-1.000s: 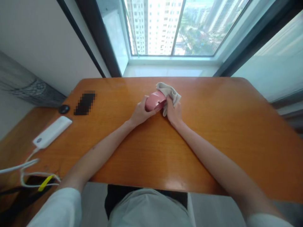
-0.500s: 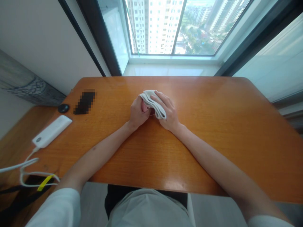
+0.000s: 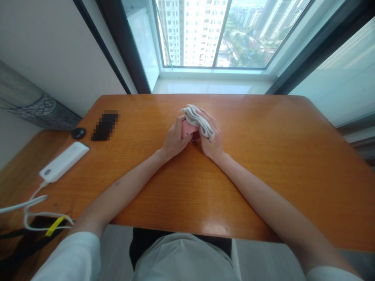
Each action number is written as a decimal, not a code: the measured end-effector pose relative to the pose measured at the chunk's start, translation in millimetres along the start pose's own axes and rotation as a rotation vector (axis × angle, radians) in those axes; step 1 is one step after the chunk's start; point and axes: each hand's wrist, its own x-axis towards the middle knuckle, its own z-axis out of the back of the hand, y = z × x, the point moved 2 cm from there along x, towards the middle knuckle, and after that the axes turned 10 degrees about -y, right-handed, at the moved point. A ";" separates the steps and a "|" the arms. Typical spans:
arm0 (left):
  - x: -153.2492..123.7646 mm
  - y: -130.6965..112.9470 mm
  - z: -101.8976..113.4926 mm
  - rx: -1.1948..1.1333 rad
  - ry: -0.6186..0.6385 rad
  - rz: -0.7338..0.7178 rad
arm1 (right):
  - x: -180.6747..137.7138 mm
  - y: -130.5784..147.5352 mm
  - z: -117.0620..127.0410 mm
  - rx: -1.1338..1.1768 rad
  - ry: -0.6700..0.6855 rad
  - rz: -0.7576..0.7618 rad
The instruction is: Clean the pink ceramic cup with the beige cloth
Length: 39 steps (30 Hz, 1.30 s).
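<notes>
My left hand (image 3: 175,139) is closed around a small pink object (image 3: 188,128), whose lower side looks dark and rounded, perhaps a hollow; its exact kind I cannot make out. Closed on a folded pale grey cloth (image 3: 199,120), my right hand (image 3: 213,143) holds it against the top and right side of the pink object. Both hands are over the middle of the wooden table (image 3: 164,199), towards its far side. The cloth and fingers hide part of the pink object.
On the table's left side lie a blurred-out dark flat item (image 3: 104,126), a round black object (image 3: 78,133) and a white power bank (image 3: 64,162) with a white cable (image 3: 35,202). A yellow tag (image 3: 55,226) lies near dark straps. Beyond the table is a window (image 3: 216,35).
My right hand has slid the cloth to the right and slightly outward, uncovering more of the pink object. My left hand has shifted a little to the right with it.
</notes>
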 end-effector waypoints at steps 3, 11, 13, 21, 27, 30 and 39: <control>1.2 -1.7 -0.3 0.019 0.002 0.027 | 1.6 -8.6 -1.4 0.017 -0.074 -0.174; 0.6 6.1 -6.0 0.050 0.093 0.088 | -1.5 1.1 0.3 -0.094 -0.033 0.109; -0.1 3.4 -6.5 0.099 0.083 0.074 | 0.2 -13.0 -1.5 -0.049 -0.108 -0.140; -2.3 5.8 -5.9 0.148 0.110 -0.019 | -2.5 8.6 3.0 -0.105 0.006 0.162; -1.9 -4.7 -3.2 0.129 0.114 -0.017 | 1.7 -11.8 1.6 -0.051 -0.158 -0.169; -2.3 -3.7 -2.9 0.103 0.129 -0.024 | -0.3 -2.6 2.9 -0.073 -0.078 -0.003; -0.8 -6.0 -2.1 0.084 0.090 -0.040 | 1.0 -17.9 2.9 -0.043 -0.192 -0.240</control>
